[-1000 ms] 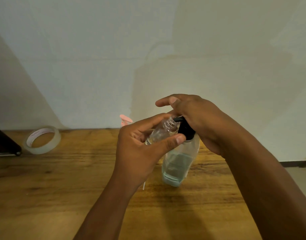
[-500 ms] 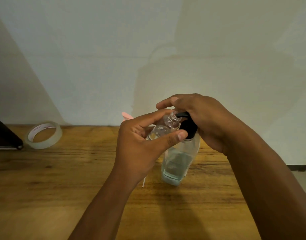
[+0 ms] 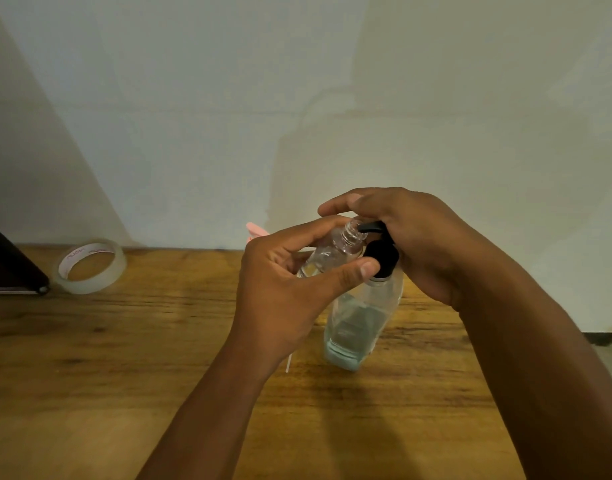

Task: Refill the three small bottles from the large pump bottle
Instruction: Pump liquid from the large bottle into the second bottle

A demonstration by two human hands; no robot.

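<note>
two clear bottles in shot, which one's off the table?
The small bottle: left hand holds it tilted, open neck at the black pump spout. The large pump bottle stands on the wooden table.

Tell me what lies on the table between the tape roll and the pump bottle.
Head view: only the left hand holding the small bottle hovers there; the visible table is bare.

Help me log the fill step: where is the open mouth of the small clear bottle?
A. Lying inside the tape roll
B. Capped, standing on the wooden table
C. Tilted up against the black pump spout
C: the left hand holds the small clear plastic bottle tilted, its uncapped neck at the black pump spout of the large clear pump bottle, with the right hand on the pump.
</note>
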